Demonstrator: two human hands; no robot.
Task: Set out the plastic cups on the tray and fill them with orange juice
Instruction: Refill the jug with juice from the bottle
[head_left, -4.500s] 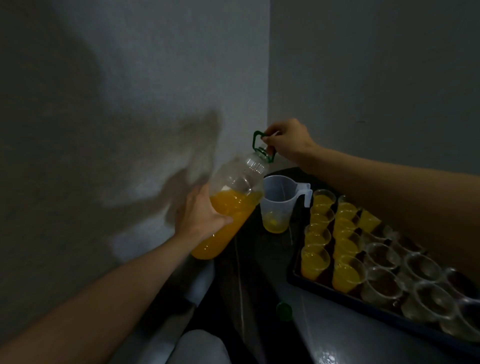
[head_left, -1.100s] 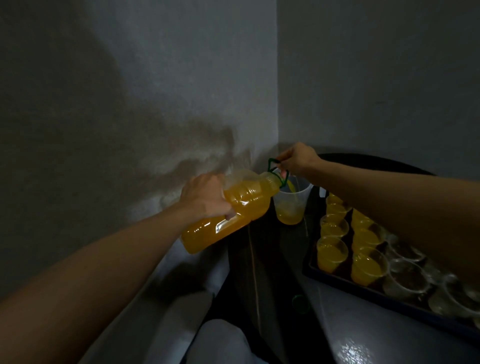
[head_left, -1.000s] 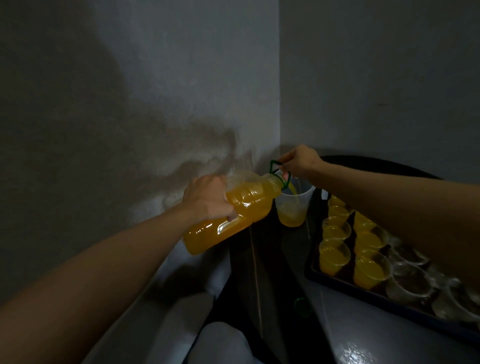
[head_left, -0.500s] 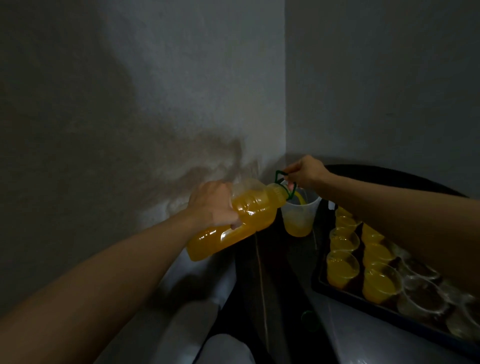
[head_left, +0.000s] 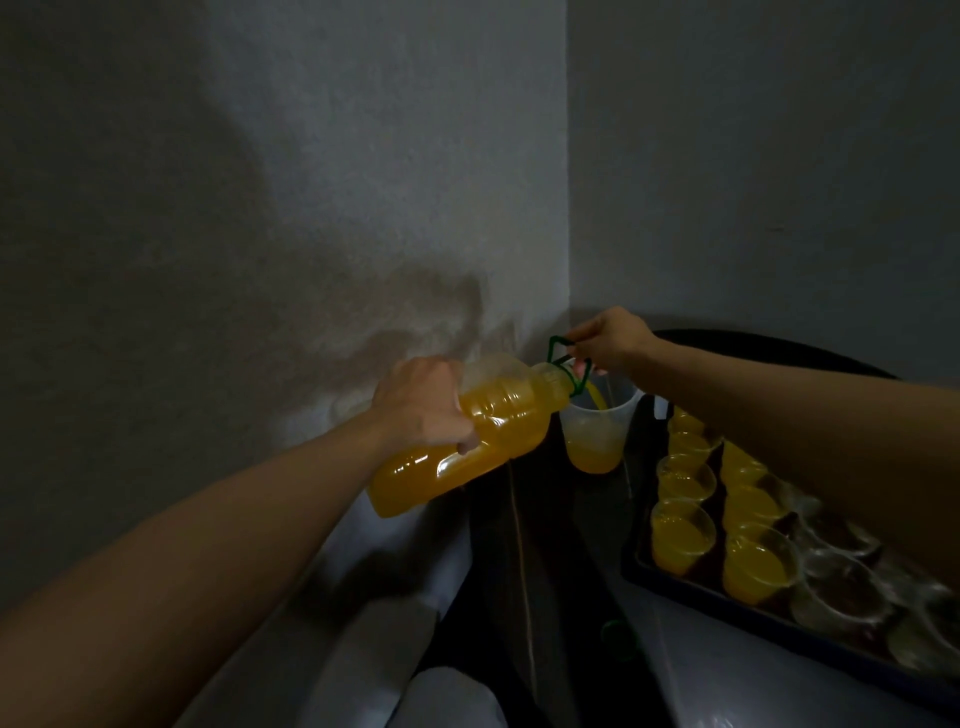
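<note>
My left hand (head_left: 423, 405) grips the body of a large plastic bottle of orange juice (head_left: 467, 441), tipped almost level with its mouth to the right. My right hand (head_left: 608, 340) pinches the bottle's green neck handle (head_left: 561, 353). A thin stream of juice runs from the mouth into a translucent measuring jug (head_left: 597, 436), which holds a shallow layer of juice. To the right, a dark tray (head_left: 675, 584) carries plastic cups: the two left columns of cups (head_left: 683, 530) hold juice, and the clear cups (head_left: 841, 582) further right look empty.
Two grey walls meet in a corner just behind the jug. The jug and tray stand on a dark table (head_left: 550, 545). A green bottle cap (head_left: 618, 634) lies on the table near the tray's front corner. Pale cloth (head_left: 452, 696) shows at the bottom edge.
The bottle went from steeply tilted with its mouth raised to nearly level over the jug. Juice now pours, and the jug's level has risen slightly.
</note>
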